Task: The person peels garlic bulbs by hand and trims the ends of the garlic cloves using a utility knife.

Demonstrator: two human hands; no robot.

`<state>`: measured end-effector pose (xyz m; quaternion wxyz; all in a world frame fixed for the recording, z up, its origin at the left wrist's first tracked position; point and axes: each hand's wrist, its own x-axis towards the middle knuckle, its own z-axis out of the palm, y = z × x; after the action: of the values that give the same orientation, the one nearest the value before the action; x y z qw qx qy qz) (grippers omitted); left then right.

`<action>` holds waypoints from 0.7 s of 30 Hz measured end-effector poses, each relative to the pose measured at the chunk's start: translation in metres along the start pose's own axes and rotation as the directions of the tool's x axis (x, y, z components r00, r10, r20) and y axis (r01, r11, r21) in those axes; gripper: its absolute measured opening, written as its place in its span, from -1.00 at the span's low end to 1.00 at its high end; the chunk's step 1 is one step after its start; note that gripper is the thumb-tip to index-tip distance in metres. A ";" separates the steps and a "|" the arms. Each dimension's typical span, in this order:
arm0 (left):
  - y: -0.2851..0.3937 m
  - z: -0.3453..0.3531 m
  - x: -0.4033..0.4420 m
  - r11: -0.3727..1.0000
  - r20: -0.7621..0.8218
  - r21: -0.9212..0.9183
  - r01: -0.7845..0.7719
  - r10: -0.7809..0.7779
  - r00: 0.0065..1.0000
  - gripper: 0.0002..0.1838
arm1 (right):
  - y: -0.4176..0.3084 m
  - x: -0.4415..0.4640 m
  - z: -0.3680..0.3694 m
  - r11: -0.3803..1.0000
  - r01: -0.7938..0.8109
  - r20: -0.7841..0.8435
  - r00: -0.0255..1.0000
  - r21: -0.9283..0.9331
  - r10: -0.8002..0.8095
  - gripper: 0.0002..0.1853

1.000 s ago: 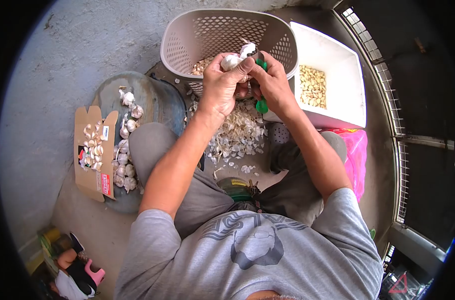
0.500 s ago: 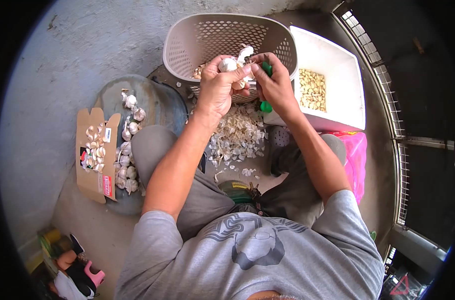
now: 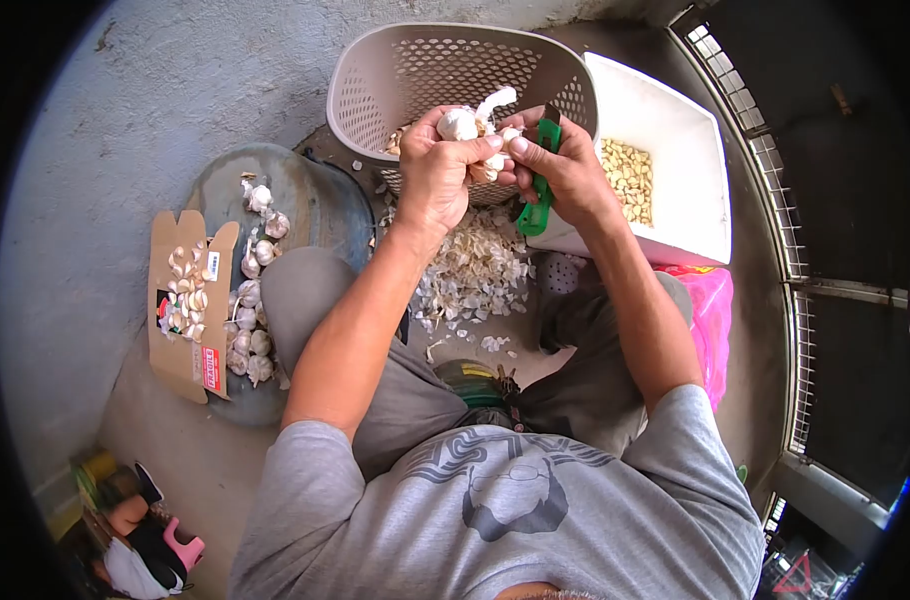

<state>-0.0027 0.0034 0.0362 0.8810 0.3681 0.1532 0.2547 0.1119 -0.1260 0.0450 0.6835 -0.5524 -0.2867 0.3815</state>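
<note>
Above the front rim of the basket, my left hand (image 3: 433, 180) is closed around a garlic bulb (image 3: 458, 125) that is partly broken open, its pale stalk sticking up. My right hand (image 3: 575, 175) grips a green utility knife (image 3: 537, 208) across the palm, blade end pointing up and away. Its thumb and fingers also pinch a garlic clove (image 3: 512, 134) right beside the bulb. Whether this clove is fully separate from the bulb I cannot tell. Some fingers of both hands are hidden behind the garlic.
A perforated grey basket (image 3: 375, 50) holds some cloves. Right of it stands a white foam box (image 3: 690, 160) with peeled cloves (image 3: 625, 180). Garlic skins (image 3: 475, 270) cover the floor between my legs. At left, whole bulbs (image 3: 248, 320) and cardboard (image 3: 185, 365) bearing loose cloves lie on a round surface (image 3: 325, 200).
My right hand has turned, so the green knife now shows along its length. The clove in its fingertips has come into clearer view. My left hand still holds the bulb in nearly the same place.
</note>
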 end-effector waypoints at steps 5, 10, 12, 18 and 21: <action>0.000 -0.003 0.001 1.000 -0.005 0.008 0.010 -0.010 1.000 -0.72 | 0.004 0.003 0.001 0.993 -0.050 0.004 0.999 0.111 0.050 -0.75; 0.005 0.001 -0.003 0.983 0.110 0.181 0.037 -0.057 0.992 -0.65 | 0.009 0.004 -0.003 0.965 -0.054 0.025 0.998 0.258 0.049 -0.74; 0.003 0.001 -0.004 0.981 0.079 0.188 0.041 -0.057 0.995 -0.65 | 0.007 0.007 -0.007 0.983 -0.039 0.003 0.999 0.179 0.039 -0.77; 0.000 -0.003 -0.001 0.994 -0.037 0.098 0.036 -0.033 0.999 -0.70 | -0.001 0.010 -0.017 0.971 -0.018 -0.123 0.991 0.236 0.048 -0.79; -0.003 -0.009 0.002 0.997 -0.020 0.035 0.074 -0.073 0.997 -0.73 | -0.002 0.009 -0.019 0.959 -0.029 -0.040 0.998 0.281 0.042 -0.76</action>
<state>-0.0039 0.0082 0.0278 0.8815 0.3756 0.1795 0.2228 0.1325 -0.1287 0.0427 0.7541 -0.4637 -0.2044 0.4178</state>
